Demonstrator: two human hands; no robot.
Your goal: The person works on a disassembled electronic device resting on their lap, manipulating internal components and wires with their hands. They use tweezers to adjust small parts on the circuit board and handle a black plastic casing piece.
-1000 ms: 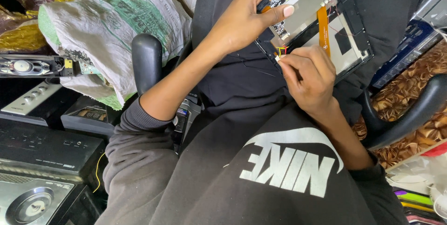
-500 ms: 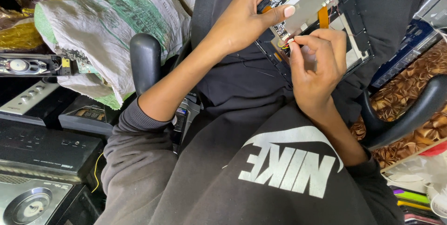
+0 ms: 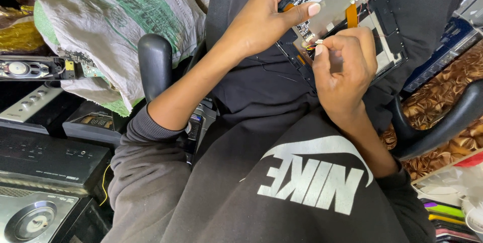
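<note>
Head view is showing the left hand [image 3: 259,19] gripping an opened tablet [image 3: 347,19] over the lap, thumb lying across its circuit board, while the right hand [image 3: 344,69] is pinching a small white connector [image 3: 319,42] on thin wires between thumb and forefinger. Pulling hard could be tearing those wires or the orange ribbon cable [image 3: 351,15]. Around the chair armrest [image 3: 155,64], a woven sack [image 3: 121,26], audio equipment [image 3: 48,160] and a speaker bar [image 3: 30,68] are crowding the room.

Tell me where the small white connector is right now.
In the head view, upper right: the small white connector is pinched in the right hand fingertips, against the opened tablet held by the left hand.
</note>
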